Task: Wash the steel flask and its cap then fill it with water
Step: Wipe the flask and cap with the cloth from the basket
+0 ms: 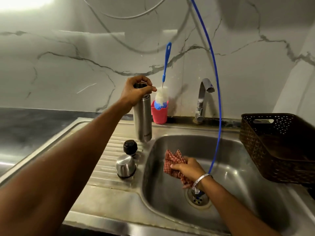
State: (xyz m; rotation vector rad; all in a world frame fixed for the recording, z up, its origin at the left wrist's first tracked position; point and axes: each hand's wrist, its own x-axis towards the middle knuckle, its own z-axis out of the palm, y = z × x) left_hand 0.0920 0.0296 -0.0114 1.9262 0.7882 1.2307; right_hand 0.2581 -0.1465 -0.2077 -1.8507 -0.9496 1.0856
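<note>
The steel flask (142, 120) stands upright at the back of the sink's drainboard, its mouth uncovered. My left hand (136, 90) grips it around the top rim. In front of it on the ribbed drainboard lie the black inner stopper (130, 146) and the steel cup cap (125, 166), mouth down. My right hand (186, 169) hangs inside the sink basin (238, 176) and grips a crumpled red checked cloth (173, 161).
A pink cup (159, 114) behind the flask holds a blue-handled bottle brush (165, 65). The steel tap (202, 99) stands at the sink's back edge. A blue hose (216, 103) drops from above toward the drain (198, 199). A brown woven basket (279, 147) sits right.
</note>
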